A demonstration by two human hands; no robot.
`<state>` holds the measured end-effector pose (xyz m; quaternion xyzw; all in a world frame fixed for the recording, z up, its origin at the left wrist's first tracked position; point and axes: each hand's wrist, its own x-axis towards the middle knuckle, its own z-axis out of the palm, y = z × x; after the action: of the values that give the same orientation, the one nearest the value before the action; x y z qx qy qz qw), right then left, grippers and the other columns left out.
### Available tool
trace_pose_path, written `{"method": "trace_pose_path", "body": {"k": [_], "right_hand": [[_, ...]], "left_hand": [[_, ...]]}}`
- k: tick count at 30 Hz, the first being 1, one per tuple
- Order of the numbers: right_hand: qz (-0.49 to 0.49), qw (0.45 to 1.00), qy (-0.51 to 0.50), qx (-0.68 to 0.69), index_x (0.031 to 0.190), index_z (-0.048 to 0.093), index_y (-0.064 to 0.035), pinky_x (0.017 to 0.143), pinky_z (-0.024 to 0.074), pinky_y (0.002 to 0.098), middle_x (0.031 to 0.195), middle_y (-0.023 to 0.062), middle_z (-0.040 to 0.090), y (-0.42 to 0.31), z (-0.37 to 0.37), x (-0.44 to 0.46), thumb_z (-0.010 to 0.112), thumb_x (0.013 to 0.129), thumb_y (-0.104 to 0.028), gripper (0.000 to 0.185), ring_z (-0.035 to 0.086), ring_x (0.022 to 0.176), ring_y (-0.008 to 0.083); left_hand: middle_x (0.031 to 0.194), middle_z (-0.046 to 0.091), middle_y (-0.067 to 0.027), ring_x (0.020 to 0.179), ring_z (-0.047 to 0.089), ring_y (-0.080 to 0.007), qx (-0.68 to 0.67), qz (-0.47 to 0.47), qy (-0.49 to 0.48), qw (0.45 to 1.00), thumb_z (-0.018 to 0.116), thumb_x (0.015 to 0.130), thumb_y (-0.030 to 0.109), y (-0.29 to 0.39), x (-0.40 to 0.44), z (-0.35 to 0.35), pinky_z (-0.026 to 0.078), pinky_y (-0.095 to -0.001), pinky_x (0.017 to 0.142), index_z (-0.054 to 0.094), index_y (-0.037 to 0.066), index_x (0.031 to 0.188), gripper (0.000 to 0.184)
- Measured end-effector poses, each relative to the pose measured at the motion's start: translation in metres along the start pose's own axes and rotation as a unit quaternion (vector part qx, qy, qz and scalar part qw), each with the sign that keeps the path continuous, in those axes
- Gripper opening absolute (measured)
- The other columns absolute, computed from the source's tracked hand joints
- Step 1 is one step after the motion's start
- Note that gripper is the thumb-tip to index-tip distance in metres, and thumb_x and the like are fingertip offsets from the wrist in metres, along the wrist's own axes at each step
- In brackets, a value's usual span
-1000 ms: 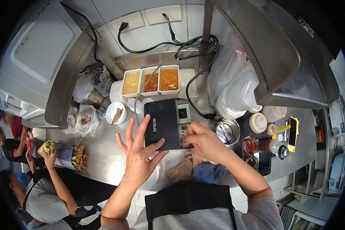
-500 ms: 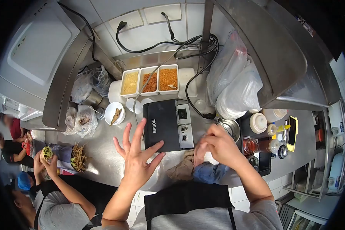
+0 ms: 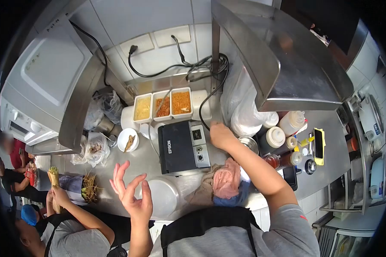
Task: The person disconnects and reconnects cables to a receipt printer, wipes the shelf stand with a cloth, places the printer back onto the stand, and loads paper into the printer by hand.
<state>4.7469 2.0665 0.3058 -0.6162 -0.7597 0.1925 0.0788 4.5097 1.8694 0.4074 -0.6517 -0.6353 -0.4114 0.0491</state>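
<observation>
A black Epson printer (image 3: 174,150) sits on the steel counter, its grey port panel (image 3: 200,147) turned to the right. My right hand (image 3: 222,136) is just right of that panel, fingers closed around the end of a black power cable (image 3: 203,110); the plug is hidden in the hand. My left hand (image 3: 134,195) is raised in front of the printer, fingers spread and holding nothing. Beside it is a round translucent container (image 3: 164,197). Crumpled pink, brown and blue cloths (image 3: 226,177) are heaped below my right forearm.
Three white food tubs (image 3: 181,115) stand behind the printer. A white bowl (image 3: 123,136) and bagged food (image 3: 95,147) are to its left. Sauce bottles (image 3: 275,138) and a phone (image 3: 319,143) lie right. A steel shelf (image 3: 296,81) overhangs the right side. A co-worker (image 3: 79,222) handles food at left.
My right hand has moved from the cloths up to the cable end, which has lifted and shifted left. My left hand has come off the printer toward me. The pink cloth now lies released.
</observation>
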Motion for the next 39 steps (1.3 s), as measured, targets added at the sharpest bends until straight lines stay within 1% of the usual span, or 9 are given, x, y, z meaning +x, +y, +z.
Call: {"method": "trace_pose_path", "body": {"k": [7,10,15,21,22,25,29,34,39], "right_hand": [[0.017,0.996,-0.011,-0.084,0.091,0.060,0.0003,0.073,0.0536,0.0400,0.095,0.0202,0.067,0.009,0.010,0.021,0.057,0.080,-0.004,0.012,0.067,0.089,0.0316],[-0.046,0.991,-0.012,0.121,0.091,0.059,-0.0013,0.064,0.0507,0.0320,0.089,0.0122,0.067,0.018,-0.013,0.029,0.059,0.082,-0.007,0.010,0.066,0.077,0.0193],[-0.083,0.800,-0.013,0.594,0.095,0.056,-0.0023,0.059,0.0442,0.0276,0.078,0.0023,0.062,-0.009,-0.048,0.009,0.059,0.083,-0.011,0.016,0.056,0.063,0.0124],[-0.035,0.657,-0.275,0.701,0.094,0.055,-0.0062,0.059,0.0458,0.0269,0.066,-0.0029,0.046,-0.004,-0.084,0.007,0.053,0.095,-0.022,0.015,0.043,0.054,0.0105],[-0.043,0.679,-0.238,0.693,0.094,0.055,-0.0057,0.056,0.0457,0.0262,0.060,-0.0046,0.037,-0.004,-0.079,0.008,0.049,0.098,-0.026,0.021,0.037,0.049,0.0105],[-0.062,0.642,-0.137,0.751,0.098,0.056,-0.0052,0.056,0.0472,0.0252,0.068,-0.0014,0.053,-0.021,-0.081,-0.001,0.050,0.097,-0.024,0.020,0.051,0.054,0.0113],[-0.113,0.659,-0.044,0.742,0.113,0.056,-0.0027,0.065,0.0526,0.0271,0.091,0.0096,0.067,-0.049,-0.088,-0.010,0.050,0.097,-0.020,0.024,0.068,0.082,0.0205],[-0.077,0.680,0.077,0.725,0.109,0.056,-0.0043,0.049,0.0284,0.0210,0.059,-0.0080,0.033,-0.062,-0.053,0.007,0.050,0.098,-0.024,0.023,0.026,0.050,0.0049],[-0.035,0.738,0.158,0.655,0.097,0.054,-0.0096,0.049,0.0300,0.0211,0.062,-0.0073,0.039,-0.082,-0.039,0.007,0.050,0.097,-0.026,0.017,0.032,0.052,0.0044]], "left_hand": [[0.129,0.053,-0.0164,0.131,0.036,-0.0378,-0.045,-0.037,0.046,0.997,0.061,0.080,0.000,-0.021,-0.029,-0.013,0.020,-0.0495,0.109,0.066,0.006,0.090,0.012],[0.129,0.053,-0.0169,0.131,0.036,-0.0379,-0.068,-0.031,0.053,0.996,0.060,0.080,-0.001,-0.023,-0.035,-0.012,0.022,-0.0494,0.108,0.066,0.005,0.089,0.013],[0.125,0.055,-0.0135,0.130,0.038,-0.0378,-0.124,-0.024,0.046,0.991,0.062,0.073,-0.001,-0.017,-0.028,-0.004,0.018,-0.0522,0.108,0.069,0.010,0.087,0.019],[0.130,0.051,-0.0089,0.133,0.032,-0.0356,-0.122,0.045,-0.005,0.992,0.063,0.075,0.004,-0.008,0.009,0.012,0.012,-0.0558,0.108,0.071,0.017,0.090,0.021],[0.129,0.051,-0.0088,0.133,0.032,-0.0355,-0.124,0.059,-0.012,0.990,0.063,0.075,0.004,-0.007,0.013,0.014,0.012,-0.0562,0.108,0.071,0.017,0.090,0.021],[0.129,0.051,-0.0084,0.133,0.032,-0.0354,-0.134,0.073,-0.022,0.988,0.063,0.075,0.004,-0.005,0.018,0.017,0.011,-0.0572,0.108,0.072,0.018,0.089,0.021],[0.130,0.050,-0.0082,0.133,0.031,-0.0357,-0.150,0.076,-0.035,0.985,0.064,0.075,0.005,-0.005,0.022,0.020,0.010,-0.0575,0.108,0.071,0.019,0.091,0.022],[0.138,0.041,-0.0077,0.136,0.025,-0.0338,-0.104,0.098,-0.144,0.979,0.066,0.078,0.010,-0.001,0.037,0.029,0.008,-0.0598,0.108,0.063,0.017,0.114,0.037],[0.142,0.037,-0.0072,0.138,0.022,-0.0319,-0.065,0.122,-0.204,0.969,0.066,0.080,0.017,-0.006,0.044,0.040,0.006,-0.0620,0.107,0.054,0.010,0.126,0.048]]}}
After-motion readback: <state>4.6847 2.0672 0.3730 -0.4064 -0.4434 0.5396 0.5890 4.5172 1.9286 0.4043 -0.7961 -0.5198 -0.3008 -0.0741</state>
